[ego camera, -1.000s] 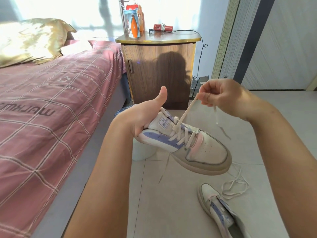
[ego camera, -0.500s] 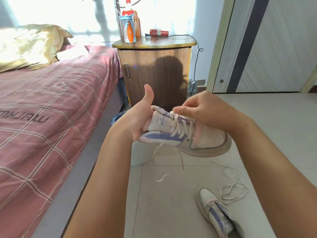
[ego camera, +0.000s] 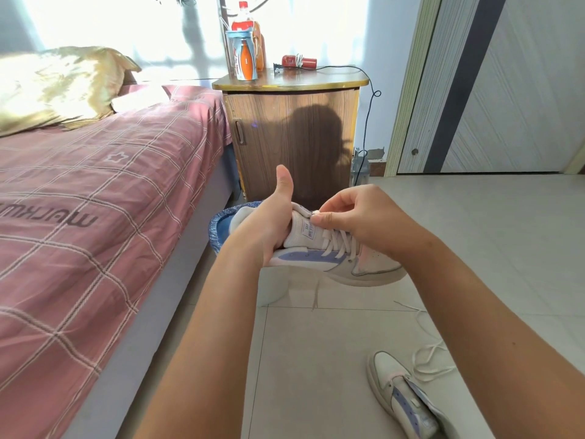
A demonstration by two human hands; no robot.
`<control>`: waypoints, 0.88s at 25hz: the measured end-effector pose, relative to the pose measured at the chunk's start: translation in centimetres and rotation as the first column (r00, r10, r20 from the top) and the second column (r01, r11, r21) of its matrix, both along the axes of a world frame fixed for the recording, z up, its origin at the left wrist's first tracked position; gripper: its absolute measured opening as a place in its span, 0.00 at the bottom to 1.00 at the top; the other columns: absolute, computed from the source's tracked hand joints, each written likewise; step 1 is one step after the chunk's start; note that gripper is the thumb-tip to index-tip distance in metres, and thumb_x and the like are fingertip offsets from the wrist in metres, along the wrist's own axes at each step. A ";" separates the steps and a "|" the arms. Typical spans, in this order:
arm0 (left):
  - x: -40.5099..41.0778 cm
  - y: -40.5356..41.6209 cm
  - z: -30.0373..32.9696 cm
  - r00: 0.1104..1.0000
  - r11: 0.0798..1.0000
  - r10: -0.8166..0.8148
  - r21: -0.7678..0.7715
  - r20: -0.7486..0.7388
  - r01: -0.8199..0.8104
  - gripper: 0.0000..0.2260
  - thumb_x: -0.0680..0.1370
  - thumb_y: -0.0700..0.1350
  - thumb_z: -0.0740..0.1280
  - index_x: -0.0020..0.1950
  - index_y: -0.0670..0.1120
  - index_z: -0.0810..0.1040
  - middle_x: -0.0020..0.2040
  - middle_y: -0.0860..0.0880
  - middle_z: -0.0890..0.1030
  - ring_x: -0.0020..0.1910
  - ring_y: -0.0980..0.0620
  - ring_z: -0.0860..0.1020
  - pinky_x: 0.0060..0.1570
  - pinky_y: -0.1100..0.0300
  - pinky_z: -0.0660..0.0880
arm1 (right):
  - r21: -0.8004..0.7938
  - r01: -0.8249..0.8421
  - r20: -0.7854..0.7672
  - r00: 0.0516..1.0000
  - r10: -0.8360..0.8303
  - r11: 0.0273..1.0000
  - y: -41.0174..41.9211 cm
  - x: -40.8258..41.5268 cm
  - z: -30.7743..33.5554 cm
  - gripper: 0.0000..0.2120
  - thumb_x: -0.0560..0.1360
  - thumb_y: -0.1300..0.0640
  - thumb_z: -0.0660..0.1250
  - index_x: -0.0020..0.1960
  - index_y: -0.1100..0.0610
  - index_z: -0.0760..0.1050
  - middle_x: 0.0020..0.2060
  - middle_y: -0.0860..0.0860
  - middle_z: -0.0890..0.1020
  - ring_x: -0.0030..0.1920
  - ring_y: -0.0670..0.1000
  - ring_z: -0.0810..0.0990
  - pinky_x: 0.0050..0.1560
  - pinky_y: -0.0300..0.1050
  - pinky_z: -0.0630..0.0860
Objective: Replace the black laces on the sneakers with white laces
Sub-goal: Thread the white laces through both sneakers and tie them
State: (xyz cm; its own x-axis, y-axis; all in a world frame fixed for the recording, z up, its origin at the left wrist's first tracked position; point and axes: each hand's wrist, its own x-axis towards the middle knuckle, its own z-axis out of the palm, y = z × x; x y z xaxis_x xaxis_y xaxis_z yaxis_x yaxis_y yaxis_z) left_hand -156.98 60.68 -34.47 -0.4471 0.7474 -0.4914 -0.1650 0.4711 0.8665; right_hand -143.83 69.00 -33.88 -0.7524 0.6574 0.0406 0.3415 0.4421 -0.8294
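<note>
The pink checked bedspread carries large dark letters seen upside down, roughly "MULKUVW" though the reading is uncertain, and the tongue label of the sneaker held beside that bedspread shows blue print too small to read.

The left hand grips the heel end of a white and lilac sneaker, thumb pointing straight up, holding the shoe level above the tiled floor. Just beside that grip, at the top of the tongue, the right hand pinches the end of a white lace, which is threaded in crosses down the eyelets toward the toe. One lace end hangs loose below the sole. Below and to the right of the held shoe, a second sneaker lies on the floor with a loose white lace coiled beside it. To the left of the grip runs a bed; beyond it stands a wooden nightstand.
</note>
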 end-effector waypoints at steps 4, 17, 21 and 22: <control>0.0 0.2 -0.6 0.997 0.999 0.018 -0.041 -0.079 -0.021 0.42 0.69 0.76 0.45 0.29 0.43 0.83 0.39 0.42 0.84 0.43 0.45 0.83 0.56 0.53 0.78 | -0.130 0.004 -0.017 1.000 -0.007 0.992 0.1 -0.3 -0.8 0.04 0.71 0.55 0.73 0.44 0.55 0.81 0.38 0.48 0.83 0.36 0.42 0.81 0.34 0.34 0.75; -1.4 0.7 -4.0 0.986 0.976 -0.047 -0.218 -0.157 0.011 0.46 0.65 0.79 0.47 0.50 0.40 0.81 0.49 0.39 0.83 0.43 0.43 0.84 0.46 0.54 0.80 | -0.695 0.034 -0.201 0.950 -0.240 0.719 0.6 -2.1 -5.3 0.08 0.78 0.57 0.61 0.49 0.59 0.76 0.42 0.52 0.83 0.53 0.51 0.77 0.56 0.48 0.71; -1.5 1.0 -5.1 0.985 0.963 -0.107 -0.261 -0.133 0.069 0.52 0.59 0.82 0.49 0.58 0.39 0.77 0.50 0.39 0.83 0.43 0.42 0.84 0.47 0.52 0.80 | -0.945 -0.069 -0.194 0.904 -0.381 0.318 2.7 -1.2 -5.9 0.10 0.79 0.60 0.60 0.42 0.60 0.75 0.32 0.51 0.82 0.42 0.49 0.80 0.58 0.51 0.73; -1.3 1.0 -5.4 0.982 0.958 -0.127 -0.274 -0.142 0.084 0.52 0.58 0.82 0.49 0.58 0.40 0.77 0.49 0.39 0.83 0.45 0.42 0.84 0.49 0.52 0.79 | -0.954 -0.084 -0.195 0.903 -0.383 0.286 3.1 -0.9 -6.1 0.10 0.79 0.60 0.60 0.41 0.61 0.77 0.32 0.51 0.82 0.40 0.48 0.80 0.56 0.51 0.74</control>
